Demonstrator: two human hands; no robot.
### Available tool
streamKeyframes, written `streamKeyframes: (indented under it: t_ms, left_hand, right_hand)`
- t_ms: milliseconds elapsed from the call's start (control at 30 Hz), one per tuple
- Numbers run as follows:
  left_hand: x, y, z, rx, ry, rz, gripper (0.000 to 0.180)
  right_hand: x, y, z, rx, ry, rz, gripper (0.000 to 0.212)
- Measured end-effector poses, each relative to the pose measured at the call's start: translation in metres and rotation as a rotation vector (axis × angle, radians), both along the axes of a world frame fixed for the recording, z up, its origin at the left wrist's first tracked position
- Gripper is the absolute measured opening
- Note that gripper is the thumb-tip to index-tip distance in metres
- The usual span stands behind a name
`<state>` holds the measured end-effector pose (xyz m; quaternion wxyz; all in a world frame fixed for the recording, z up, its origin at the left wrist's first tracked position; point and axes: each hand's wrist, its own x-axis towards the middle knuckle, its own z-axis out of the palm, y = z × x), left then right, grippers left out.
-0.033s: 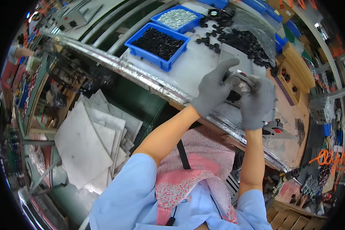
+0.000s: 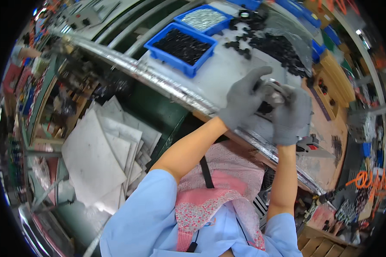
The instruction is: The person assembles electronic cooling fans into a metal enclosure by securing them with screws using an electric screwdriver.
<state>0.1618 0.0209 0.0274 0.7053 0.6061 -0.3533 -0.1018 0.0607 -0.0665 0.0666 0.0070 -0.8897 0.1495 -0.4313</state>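
Both hands wear grey knitted gloves and meet over the near edge of the worktable. Between them is a small, rounded, grey-and-silver part (image 2: pixel 277 91), blurred and mostly covered by the fingers. My right hand (image 2: pixel 288 112) is closed around it from the right. My left hand (image 2: pixel 243 97) touches its left side with the fingertips, fingers bent and partly hidden. Under the hands lies a grey flat fixture or box (image 2: pixel 303 112) with a dark opening, largely hidden. Right of my right wrist sits a dark wheel-like part with red bits (image 2: pixel 308 144).
A blue bin of small black parts (image 2: pixel 185 65) stands left of the hands, a blue bin of silver pins (image 2: pixel 203 19) behind it. Loose black parts (image 2: pixel 278 51) lie beside clear plastic. A wooden box (image 2: pixel 324 92) is at right, stacked pale sheets (image 2: pixel 92 158) at lower left.
The whole scene sits slightly further right and is more blurred, as the view shifts. Both hands keep nearly the same pose around the part.
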Motion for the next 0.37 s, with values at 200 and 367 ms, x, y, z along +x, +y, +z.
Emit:
streamKeyframes:
  t_ms: [200, 367]
  left_hand:
    - [0.01, 0.028, -0.039, -0.211, 0.166, -0.045, 0.039]
    - [0.045, 0.148, -0.111, -0.132, 0.647, 0.068, 0.028]
  right_hand:
    - [0.004, -0.019, -0.02, 0.165, -0.015, 0.181, 0.024]
    - [0.018, -0.064, -0.041, 0.308, 0.218, 0.3, 0.038]
